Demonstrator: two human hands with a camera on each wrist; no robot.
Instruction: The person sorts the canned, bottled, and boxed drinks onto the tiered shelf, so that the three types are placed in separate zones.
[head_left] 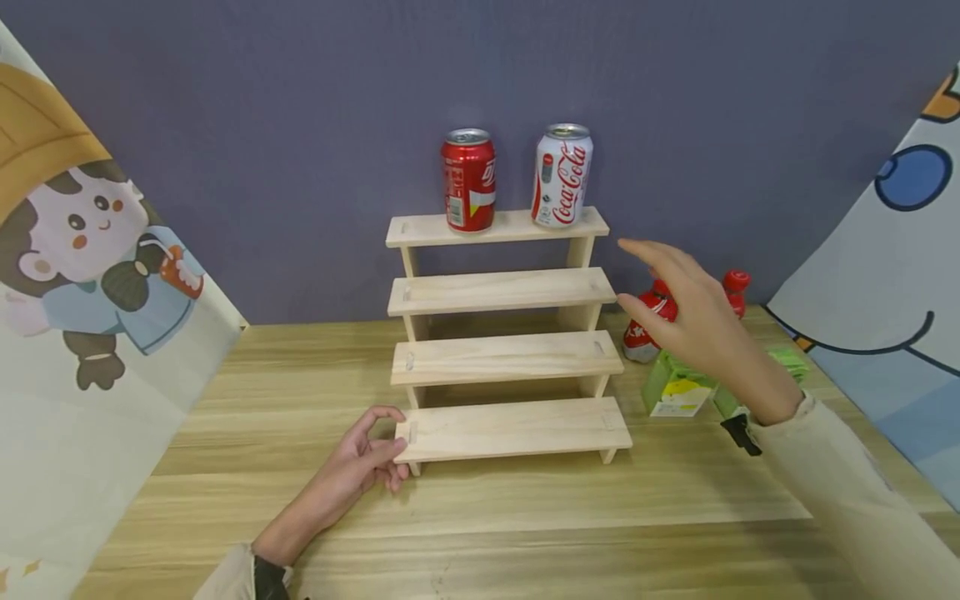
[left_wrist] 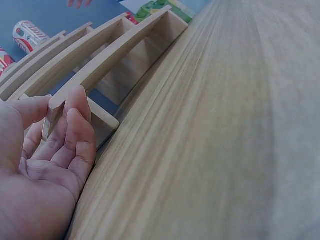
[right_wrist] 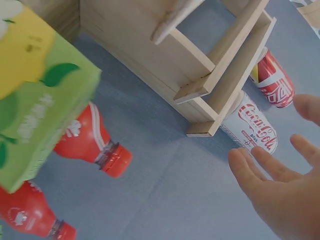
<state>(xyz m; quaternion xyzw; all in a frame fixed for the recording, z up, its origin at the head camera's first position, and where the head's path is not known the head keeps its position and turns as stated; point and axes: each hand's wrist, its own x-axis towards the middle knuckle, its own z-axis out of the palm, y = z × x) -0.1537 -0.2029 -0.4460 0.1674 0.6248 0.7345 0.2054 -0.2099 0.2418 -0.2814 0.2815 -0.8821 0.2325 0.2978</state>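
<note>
A pale wooden four-step display shelf (head_left: 510,429) stands against the back wall. My left hand (head_left: 360,458) pinches the left end of its lowest step, thumb on top and fingers beneath, as the left wrist view shows. On the top step are a red soda can (head_left: 469,183), left of centre, and a white Coca-Cola can (head_left: 562,179) near the right end. My right hand (head_left: 701,312) hovers right of the shelf's upper steps, fingers extended and thumb apart, holding nothing. The right wrist view shows its fingers near the white can, with no clear contact.
Right of the shelf, red-capped bottles (head_left: 737,287) stand behind green boxes (head_left: 678,387), partly hidden by my right hand and forearm. A dark back wall (head_left: 315,167) and printed side panels (head_left: 67,275) enclose the wood-grain tabletop (head_left: 480,533).
</note>
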